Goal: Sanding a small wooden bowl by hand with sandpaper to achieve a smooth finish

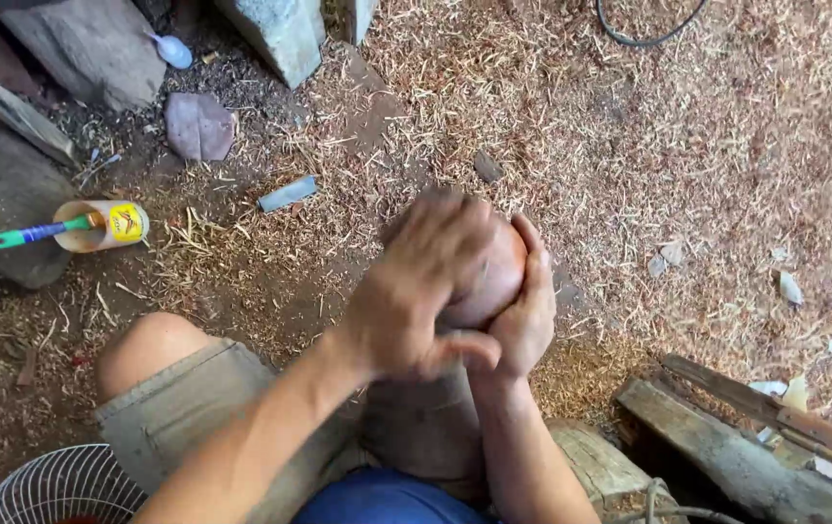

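Reddish wooden ball (pixel 493 281) between cupped left hand (pixel 421 291), right hand (pixel 522 315)

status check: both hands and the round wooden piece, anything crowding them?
Left hand over the round wooden piece, right hand cupping its side. Piece off the ground. Nothing crowding.

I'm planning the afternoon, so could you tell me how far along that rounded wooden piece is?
Its shape looks roughed out: the rounded wooden piece is smooth and shavings cover the ground. In hand: the left hand lies over it, blurred, while the right hand cups it. What remains can't be told; the brush sits in its jar.
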